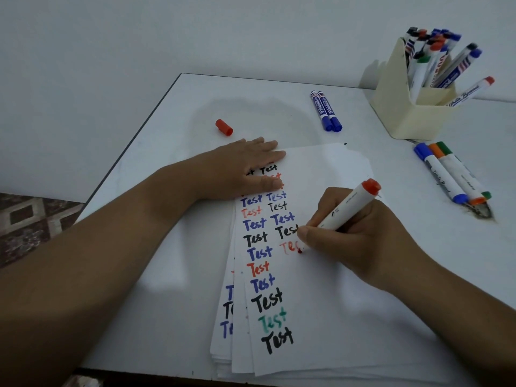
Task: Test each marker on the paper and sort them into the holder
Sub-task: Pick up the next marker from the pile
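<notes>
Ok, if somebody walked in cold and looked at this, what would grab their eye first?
Probably the columns of coloured "Test" words down the top sheet of paper at the centre, with the right hand gripping a red marker partway through a faint red word. The left hand presses flat on the sheet's upper left. Next, the cream holder crammed with markers at the back right, and a loose red cap lying beyond the left hand.

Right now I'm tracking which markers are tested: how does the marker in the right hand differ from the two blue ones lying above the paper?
The red marker is uncapped, tilted, tip on the paper; the two blue markers lie capped, untouched, on the table. Both have white barrels.
</notes>
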{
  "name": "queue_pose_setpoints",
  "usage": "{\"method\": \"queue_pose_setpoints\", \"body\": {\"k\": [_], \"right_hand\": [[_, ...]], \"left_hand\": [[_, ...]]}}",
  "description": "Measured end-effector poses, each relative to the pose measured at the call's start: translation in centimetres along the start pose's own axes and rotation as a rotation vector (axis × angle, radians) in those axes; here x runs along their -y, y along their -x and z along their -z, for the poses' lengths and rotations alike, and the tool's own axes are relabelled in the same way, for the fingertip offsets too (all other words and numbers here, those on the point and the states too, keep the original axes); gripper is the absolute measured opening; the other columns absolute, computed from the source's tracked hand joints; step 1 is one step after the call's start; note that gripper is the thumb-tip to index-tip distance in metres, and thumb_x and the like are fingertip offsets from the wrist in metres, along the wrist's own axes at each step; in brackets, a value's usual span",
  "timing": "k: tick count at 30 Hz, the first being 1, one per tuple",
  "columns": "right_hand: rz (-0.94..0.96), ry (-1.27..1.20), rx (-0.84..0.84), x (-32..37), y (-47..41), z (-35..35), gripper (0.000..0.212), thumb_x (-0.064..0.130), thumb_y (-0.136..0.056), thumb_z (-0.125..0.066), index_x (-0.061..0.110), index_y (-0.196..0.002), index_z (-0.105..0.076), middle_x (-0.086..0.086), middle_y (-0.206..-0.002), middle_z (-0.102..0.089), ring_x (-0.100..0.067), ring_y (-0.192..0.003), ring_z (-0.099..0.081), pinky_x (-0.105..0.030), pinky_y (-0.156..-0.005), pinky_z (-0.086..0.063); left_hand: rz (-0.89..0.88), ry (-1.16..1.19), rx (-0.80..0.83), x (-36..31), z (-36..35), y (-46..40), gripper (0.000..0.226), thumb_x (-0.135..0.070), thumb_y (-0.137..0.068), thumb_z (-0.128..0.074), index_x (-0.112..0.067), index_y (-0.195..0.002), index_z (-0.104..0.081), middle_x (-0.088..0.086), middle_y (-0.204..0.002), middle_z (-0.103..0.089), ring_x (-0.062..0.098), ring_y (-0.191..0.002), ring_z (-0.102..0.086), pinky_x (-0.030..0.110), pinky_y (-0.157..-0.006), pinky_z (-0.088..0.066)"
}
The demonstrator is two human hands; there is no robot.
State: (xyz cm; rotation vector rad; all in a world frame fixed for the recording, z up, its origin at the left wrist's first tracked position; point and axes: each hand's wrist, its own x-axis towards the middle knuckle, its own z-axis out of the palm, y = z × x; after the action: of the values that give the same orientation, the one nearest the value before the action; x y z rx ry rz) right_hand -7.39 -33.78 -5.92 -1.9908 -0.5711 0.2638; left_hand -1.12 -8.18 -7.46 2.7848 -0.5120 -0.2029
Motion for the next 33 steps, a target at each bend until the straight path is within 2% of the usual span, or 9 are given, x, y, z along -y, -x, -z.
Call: {"method": "queue_pose_setpoints", "body": {"k": [6,9,13,17,24,27,28,30,33], "right_hand": [[-0.039,0.018,-0.167,0.1,0.1,-0.3,0.018,0.018,-0.081,-0.080,0.013,-0.070,-0.067,0.004,-0.070,-0.065,-0.001,-0.062,-0.059,-0.013,-0.058,-0.046],[-0.036,0.032,-0.124,0.1,0.0,-0.3,0.018,0.015,-0.082,-0.080,0.013,-0.071,-0.066,0.007,-0.067,-0.065,-0.001,-0.061,-0.060,-0.013,-0.057,-0.046],[-0.039,-0.027,-0.046,0.3,0.1,-0.1,0.021,0.002,-0.082,-0.077,0.005,-0.068,-0.062,0.010,-0.057,-0.061,0.002,-0.056,-0.058,-0.008,-0.055,-0.042],[-0.032,-0.060,-0.111,0.2,0.0,0.0,0.021,0.007,-0.082,-0.080,0.007,-0.069,-0.064,0.002,-0.063,-0.062,-0.002,-0.058,-0.057,-0.012,-0.056,-0.045],[-0.020,0.001,-0.111,0.2,0.1,-0.4,0.019,0.006,-0.084,-0.076,0.008,-0.072,-0.062,0.011,-0.061,-0.061,0.002,-0.058,-0.058,-0.008,-0.056,-0.043],[-0.053,-0.029,-0.136,0.1,-0.2,-0.2,0.019,0.012,-0.084,-0.078,0.012,-0.073,-0.063,0.008,-0.064,-0.064,0.000,-0.062,-0.061,-0.010,-0.059,-0.047],[-0.074,-0.092,-0.151,0.0,-0.4,-0.1,0.019,0.014,-0.084,-0.079,0.013,-0.073,-0.064,0.004,-0.067,-0.066,-0.005,-0.065,-0.063,-0.017,-0.064,-0.052],[-0.128,-0.336,-0.174,-0.1,-0.8,0.2,0.018,0.011,-0.080,-0.081,0.015,-0.077,-0.064,-0.006,-0.072,-0.066,-0.020,-0.070,-0.065,-0.033,-0.070,-0.056],[-0.128,-0.633,-0.177,-0.3,-1.2,0.5,0.022,0.014,-0.067,-0.081,0.014,-0.082,-0.064,-0.019,-0.085,-0.070,-0.025,-0.069,-0.066,-0.031,-0.063,-0.055]], "left_hand": [[-0.002,-0.009,0.004,0.1,-0.1,-0.1,0.082,-0.074,-0.089,-0.037,-0.036,-0.158,-0.017,-0.013,-0.166,-0.007,0.001,-0.151,0.000,0.019,-0.114,0.002],[-0.001,-0.013,0.005,0.1,0.0,-0.1,0.081,-0.073,-0.090,-0.038,-0.035,-0.158,-0.017,-0.013,-0.166,-0.007,0.002,-0.151,0.000,0.019,-0.114,0.002],[-0.002,-0.017,0.005,0.0,0.0,0.0,0.080,-0.071,-0.091,-0.038,-0.035,-0.158,-0.017,-0.013,-0.166,-0.007,0.002,-0.151,0.000,0.019,-0.114,0.002],[-0.002,-0.020,0.005,-0.1,0.0,0.0,0.080,-0.072,-0.091,-0.039,-0.035,-0.158,-0.017,-0.013,-0.166,-0.007,0.001,-0.151,0.000,0.019,-0.114,0.002],[-0.004,-0.019,-0.004,0.0,0.0,-0.1,0.080,-0.072,-0.091,-0.038,-0.036,-0.158,-0.017,-0.014,-0.166,-0.007,0.001,-0.151,0.000,0.019,-0.114,0.001],[-0.001,-0.020,-0.021,0.0,0.0,0.1,0.077,-0.070,-0.092,-0.040,-0.035,-0.157,-0.022,-0.013,-0.165,-0.012,0.002,-0.151,-0.004,0.021,-0.115,-0.004],[-0.003,-0.014,-0.059,0.1,0.1,0.1,0.072,-0.066,-0.094,-0.042,-0.034,-0.156,-0.027,-0.013,-0.164,-0.017,0.003,-0.151,-0.009,0.022,-0.116,-0.006],[-0.031,-0.022,-0.245,0.3,0.4,0.1,0.054,-0.051,-0.101,-0.045,-0.030,-0.151,-0.041,-0.009,-0.159,-0.034,0.008,-0.147,-0.024,0.022,-0.115,-0.014],[0.000,-0.162,-0.570,1.9,0.7,-0.1,0.037,-0.019,-0.102,-0.050,-0.023,-0.138,-0.058,-0.002,-0.145,-0.055,0.022,-0.134,-0.044,0.031,-0.112,-0.029]]}}
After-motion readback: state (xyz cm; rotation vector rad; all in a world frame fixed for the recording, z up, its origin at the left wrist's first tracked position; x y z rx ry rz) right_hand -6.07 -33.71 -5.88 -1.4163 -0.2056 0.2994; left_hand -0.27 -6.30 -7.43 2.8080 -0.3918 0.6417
